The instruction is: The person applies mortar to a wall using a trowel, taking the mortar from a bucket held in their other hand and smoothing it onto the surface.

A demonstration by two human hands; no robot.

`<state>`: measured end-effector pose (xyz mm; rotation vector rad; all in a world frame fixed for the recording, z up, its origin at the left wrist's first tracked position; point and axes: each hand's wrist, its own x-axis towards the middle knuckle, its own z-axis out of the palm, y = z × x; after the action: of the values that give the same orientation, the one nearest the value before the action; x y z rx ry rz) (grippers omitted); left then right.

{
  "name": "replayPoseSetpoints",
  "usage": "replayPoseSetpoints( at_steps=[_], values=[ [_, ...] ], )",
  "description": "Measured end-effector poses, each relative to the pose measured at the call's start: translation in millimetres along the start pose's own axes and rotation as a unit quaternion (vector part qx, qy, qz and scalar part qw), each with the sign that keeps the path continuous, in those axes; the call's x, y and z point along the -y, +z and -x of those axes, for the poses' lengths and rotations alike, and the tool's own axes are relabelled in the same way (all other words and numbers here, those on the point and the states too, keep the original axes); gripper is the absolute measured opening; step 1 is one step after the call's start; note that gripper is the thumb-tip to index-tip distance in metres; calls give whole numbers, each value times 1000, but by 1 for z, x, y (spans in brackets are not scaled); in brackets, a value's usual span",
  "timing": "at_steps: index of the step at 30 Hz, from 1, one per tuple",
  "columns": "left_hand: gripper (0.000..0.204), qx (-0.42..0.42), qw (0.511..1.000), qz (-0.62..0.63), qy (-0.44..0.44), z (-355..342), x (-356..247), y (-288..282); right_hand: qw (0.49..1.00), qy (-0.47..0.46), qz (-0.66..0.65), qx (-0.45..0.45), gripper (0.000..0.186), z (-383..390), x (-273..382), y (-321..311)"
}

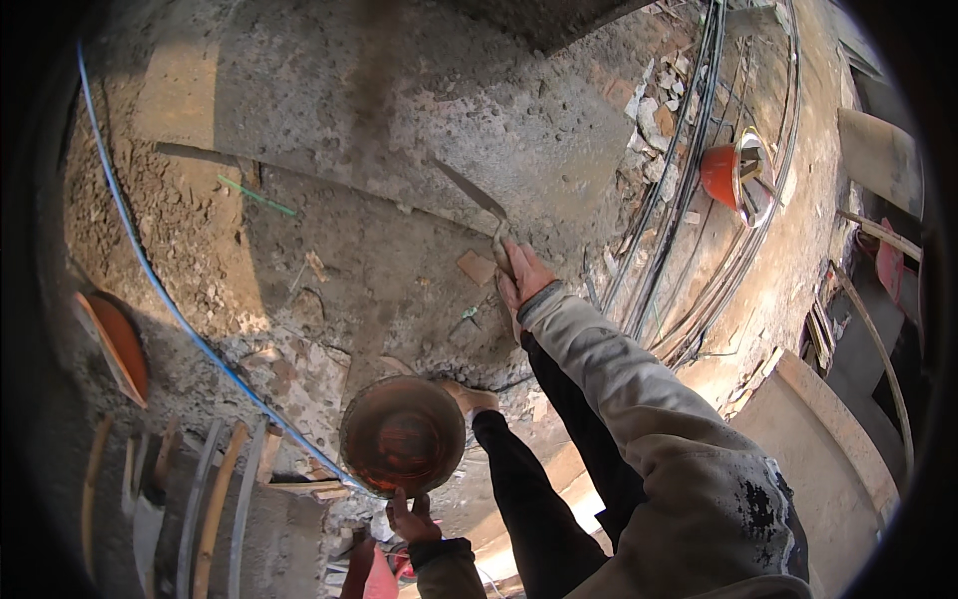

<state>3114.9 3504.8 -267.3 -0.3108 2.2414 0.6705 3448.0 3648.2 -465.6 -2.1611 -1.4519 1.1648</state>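
Note:
My right hand (pixel 521 273) is closed around the handle of a pointed trowel (pixel 471 188). Its grey blade angles up and left over the rough, damp-looking mortar surface (pixel 399 225). Lower down, my left hand (pixel 411 515) grips the near rim of a round, shallow bowl (pixel 403 435). The bowl's inside is brown and reddish with a thin grey smear, and it tips toward me. A small tan brick piece (pixel 477 267) lies just left of the trowel handle.
A blue hose (pixel 150 265) curves down the left side, near an orange basin (pixel 115 344) on edge. Black cables (pixel 664 230) run along the right, beside broken rubble (pixel 654 120) and an orange bucket (pixel 720 176) holding scraps. Long-handled tools (pixel 215 499) stand at lower left.

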Motion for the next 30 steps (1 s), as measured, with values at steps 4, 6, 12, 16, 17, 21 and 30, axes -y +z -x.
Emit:
replayPoseSetpoints(
  at_steps=[4, 6, 12, 16, 17, 21, 30],
  values=[
    [28, 19, 1000, -4, 4, -4, -3, -8, 917, 177, -43, -354, 46, -60, -106, -17],
    [28, 19, 1000, 9, 10, -7, 4, -5, 928, 194, 9, -318, 41, -75, -116, -38],
    [31, 7, 1000, 22, 3, 0, 11, 8, 955, -182, 154, 175, 56, -50, -34, -56],
    [32, 16, 1000, 12, -6, 1, 5, 6, 994, -95, 50, -38, 56, -44, -40, -53],
    [32, 22, 1000, 7, -8, 0, 1, 10, 987, -28, 48, -151, 56, -45, -53, -45],
    [30, 25, 1000, 10, -6, -2, 10, 14, 944, 176, 7, -279, 60, -31, -69, -10],
    [30, 47, 999, 1, 3, -7, 12, 15, 971, -58, 174, -151, 49, -75, -55, -88]
  ],
)
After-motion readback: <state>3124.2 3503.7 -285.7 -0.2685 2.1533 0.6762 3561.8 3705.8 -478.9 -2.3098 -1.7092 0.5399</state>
